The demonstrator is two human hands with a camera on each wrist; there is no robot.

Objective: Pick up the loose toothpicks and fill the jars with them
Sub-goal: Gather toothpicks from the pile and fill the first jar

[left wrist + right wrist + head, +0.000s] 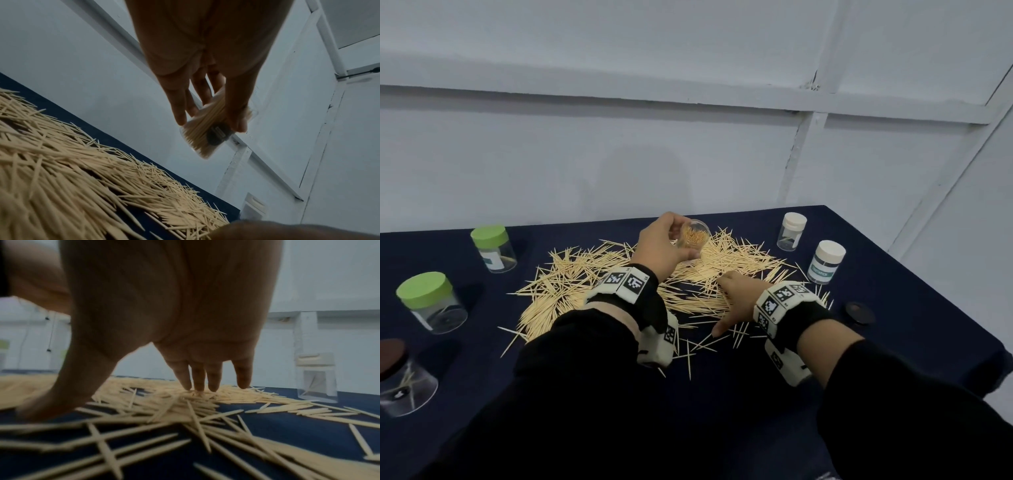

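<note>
Far left of the dark blue tablecloth (893, 274) stood a brown-lid jar (404, 380), clear, w/ a few toothpicks crossed inside; behind it two green-lid jars, the nearer (431, 303) and the farther (494, 248), both upright and capped.

Centre: the loose toothpicks (585, 281) lay in a broad pale heap, thin, pointed both ends, long axes running every which way, flat on the cloth. Stragglers lay scattered at the near edge of the heap.

Left hand (661, 246) was raised over the back of the heap, fingers and thumb wrapped round an open clear jar (693, 234). Jar was packed w/ toothpicks, all parallel to its long axis. It was tilted, mouth toward the camera in the head view, base pointing away; the left wrist view showed a dark label on its side, text unreadable.

Right hand (739, 301) was spread, fingers straight, holding nothing; fingertips (197, 386) pressed down on the heap's right part, thumb touching the cloth nearer the person.

Right side: two white-lid jars, upright and capped, the farther (792, 231) and the nearer (825, 262) w/ a green label. A dark loose lid (859, 311) lay flat near the right wrist.
</note>
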